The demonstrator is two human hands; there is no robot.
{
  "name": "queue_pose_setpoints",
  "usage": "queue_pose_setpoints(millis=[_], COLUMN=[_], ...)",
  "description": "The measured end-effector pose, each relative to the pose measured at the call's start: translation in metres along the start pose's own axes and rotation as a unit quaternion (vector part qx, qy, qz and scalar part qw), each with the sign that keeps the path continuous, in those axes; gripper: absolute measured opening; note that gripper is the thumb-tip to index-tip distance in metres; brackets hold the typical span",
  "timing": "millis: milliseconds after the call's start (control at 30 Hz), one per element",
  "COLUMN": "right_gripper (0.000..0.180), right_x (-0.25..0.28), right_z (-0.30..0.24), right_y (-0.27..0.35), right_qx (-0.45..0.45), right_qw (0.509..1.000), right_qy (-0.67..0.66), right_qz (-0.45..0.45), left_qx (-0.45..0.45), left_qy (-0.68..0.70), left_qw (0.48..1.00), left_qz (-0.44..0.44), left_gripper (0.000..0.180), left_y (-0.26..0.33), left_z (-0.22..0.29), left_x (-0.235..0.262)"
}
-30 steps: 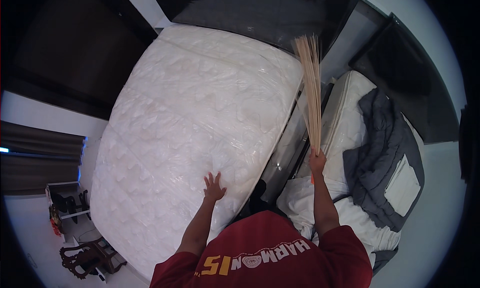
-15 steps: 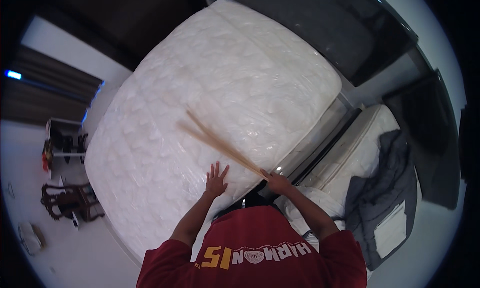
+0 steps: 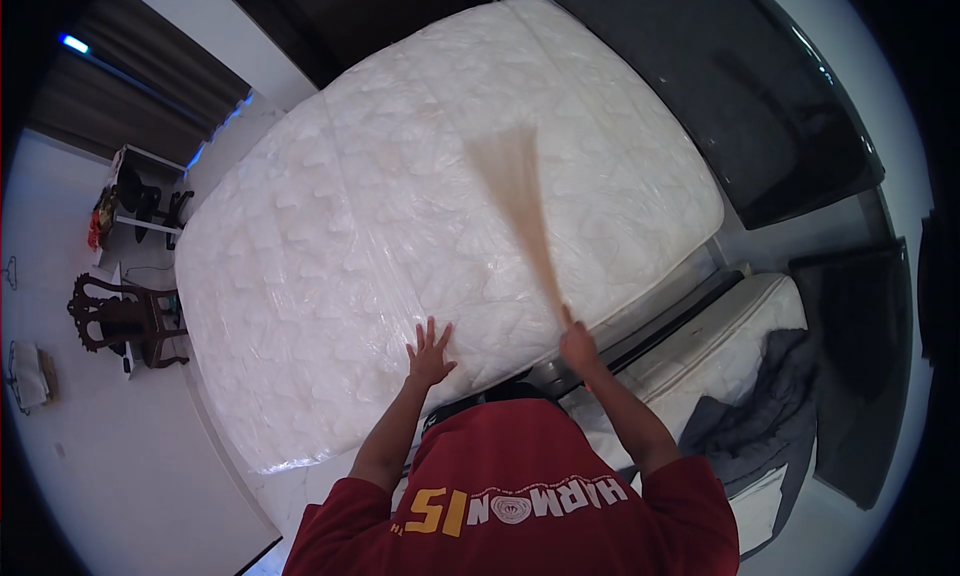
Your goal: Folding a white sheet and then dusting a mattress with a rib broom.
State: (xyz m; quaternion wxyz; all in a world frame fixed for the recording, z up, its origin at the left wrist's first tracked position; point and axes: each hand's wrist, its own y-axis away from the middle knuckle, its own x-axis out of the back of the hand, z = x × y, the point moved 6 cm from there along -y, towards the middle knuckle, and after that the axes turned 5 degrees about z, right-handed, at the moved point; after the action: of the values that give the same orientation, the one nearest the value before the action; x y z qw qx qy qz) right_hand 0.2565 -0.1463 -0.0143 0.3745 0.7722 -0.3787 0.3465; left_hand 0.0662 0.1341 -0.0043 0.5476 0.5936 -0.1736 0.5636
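Observation:
My right hand (image 3: 578,348) is wrapped round the narrow end of a tan stick broom (image 3: 527,211). Its thin bristles fan out over the mattress and are smeared by motion; whether they touch the surface I cannot tell. A large white quilted mattress (image 3: 290,266) in clear plastic wrap fills the middle of the view. Near its front edge my left hand (image 3: 430,356) lies flat on the plastic, fingers spread, holding nothing.
Right of the mattress stands a cream padded piece (image 3: 715,331) with a dark grey cloth (image 3: 765,406) draped over it. Dark glossy panels (image 3: 750,96) line the far right. A carved wooden chair (image 3: 125,319) and a small shelf (image 3: 140,191) stand at the left.
The broom has swung from pointing far left to pointing nearly straight away, its bristles spreading wider. My left hand stays flat on the mattress. The whole view has turned slightly.

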Motion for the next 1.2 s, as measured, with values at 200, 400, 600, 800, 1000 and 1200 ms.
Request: queue_pose_setpoints(millis=[200,400,600,800,1000,1200], right_gripper=[0.069,0.034,0.033,0.024,0.063,0.074], right_x=[0.001,0.049,0.025,0.105,0.055,-0.042], right_z=[-0.01,-0.049,0.065,0.136,0.054,-0.03], right_y=[0.054,0.016,-0.031,-0.026,0.003,0.075], right_qx=[0.257,0.184,0.01,-0.154,-0.005,0.096], right_qw=[0.954,0.97,0.988,0.938,0.991,0.99], right_qy=[-0.011,-0.106,-0.153,-0.141,-0.034,0.041], right_qz=[-0.154,-0.116,0.031,0.276,0.13,-0.097], left_qx=[0.012,0.015,0.003,0.0,0.016,-0.005], left_qy=[-0.021,-0.026,-0.024,-0.026,-0.024,0.015], left_qw=[0.998,0.996,0.996,0.995,0.995,0.999], left_qz=[-0.049,-0.079,-0.089,-0.094,-0.091,-0.041], left_gripper=[0.103,0.106,0.106,0.106,0.105,0.098], left_y=[-0.005,-0.008,-0.015,-0.013,-0.012,-0.002], left_z=[-0.006,-0.006,0.001,0.0,0.004,0.008], left_x=[-0.016,-0.017,-0.011,-0.011,-0.014,-0.006])
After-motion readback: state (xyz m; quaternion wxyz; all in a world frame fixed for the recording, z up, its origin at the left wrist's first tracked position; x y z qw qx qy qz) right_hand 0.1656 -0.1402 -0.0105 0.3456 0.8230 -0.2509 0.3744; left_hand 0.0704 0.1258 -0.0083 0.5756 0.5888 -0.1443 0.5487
